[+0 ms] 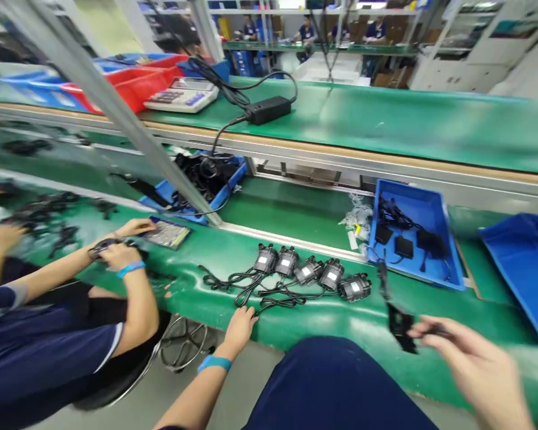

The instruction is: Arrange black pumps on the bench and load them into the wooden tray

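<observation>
While the right hand (470, 357) pinches black hardware (400, 327), the left hand's (239, 331) grip is unclear.

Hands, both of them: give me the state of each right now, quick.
Left hand: at the cables by the bench edge; grip cannot be told.
Right hand: closed, holding a blurred black part.

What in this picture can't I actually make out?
All in the head view:
Black part: blurred, and partly covered by the right hand.
Left hand: its back hides the palm, so whether it grips anything is unclear.
Labels: too small to read.
Left tray: partly hidden by the post.
Far-right tray: cut off by the picture's right edge.
</observation>
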Tool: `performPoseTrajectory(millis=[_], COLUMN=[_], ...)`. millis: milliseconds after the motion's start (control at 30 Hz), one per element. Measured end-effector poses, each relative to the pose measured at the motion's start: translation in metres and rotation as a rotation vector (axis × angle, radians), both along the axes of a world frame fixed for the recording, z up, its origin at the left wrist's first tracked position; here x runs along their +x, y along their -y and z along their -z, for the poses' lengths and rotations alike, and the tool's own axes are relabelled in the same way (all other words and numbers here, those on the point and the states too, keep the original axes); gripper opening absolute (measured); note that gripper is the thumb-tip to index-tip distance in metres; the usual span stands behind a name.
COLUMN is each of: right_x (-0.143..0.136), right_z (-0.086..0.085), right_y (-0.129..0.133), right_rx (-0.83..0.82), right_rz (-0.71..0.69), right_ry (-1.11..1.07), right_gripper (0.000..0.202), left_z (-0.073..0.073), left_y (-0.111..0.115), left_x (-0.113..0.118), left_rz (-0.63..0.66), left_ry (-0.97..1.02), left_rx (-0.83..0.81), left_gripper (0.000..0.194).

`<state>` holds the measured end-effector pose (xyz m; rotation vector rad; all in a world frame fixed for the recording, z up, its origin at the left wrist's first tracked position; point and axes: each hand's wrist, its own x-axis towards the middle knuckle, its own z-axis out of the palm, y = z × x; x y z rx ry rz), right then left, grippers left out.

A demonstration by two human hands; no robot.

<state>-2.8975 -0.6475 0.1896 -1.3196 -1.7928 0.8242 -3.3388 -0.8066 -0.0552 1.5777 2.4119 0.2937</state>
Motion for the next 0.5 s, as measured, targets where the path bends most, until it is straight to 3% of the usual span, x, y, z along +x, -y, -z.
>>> performPoseTrajectory(millis=[67, 100, 200, 367, 433, 500], right_x=[-0.023, -0.033, -0.047, -0.021, -0.002, 0.02], right_z=[0.005, 0.009, 0.02, 0.019, 0.017, 0.017], right_y=[0.02, 0.026, 0.034, 0.035, 0.031, 0.024], right_rx=[-0.104, -0.142, -0.178, -0.178, -0.162, -0.151], right_rz=[-0.152, -0.203, -0.261, -0.281, -0.308, -0.306], right_ry=[0.015, -0.004, -0.103, -0.183, -0.216, -0.222], right_gripper=[0.017, 0.017, 0.014, 0.015, 0.016, 0.015], left_z=[-0.005, -0.01, -0.041, -0.127, -0.151, -0.164], left_y=[0.007, 0.009, 0.002, -0.043, -0.059, -0.068], left_x=[-0.003, -0.004, 0.008, 0.086, 0.119, 0.145], left_rz=[0.087, 0.095, 0.133, 0.355, 0.398, 0.359], left_ry=[0.065, 0.102, 0.187, 0.325, 0.373, 0.434], left_rx=[0.055, 0.166, 0.481, 0.669, 0.698, 0.74], left_gripper=[0.023, 0.026, 0.033, 0.022, 0.015, 0.012])
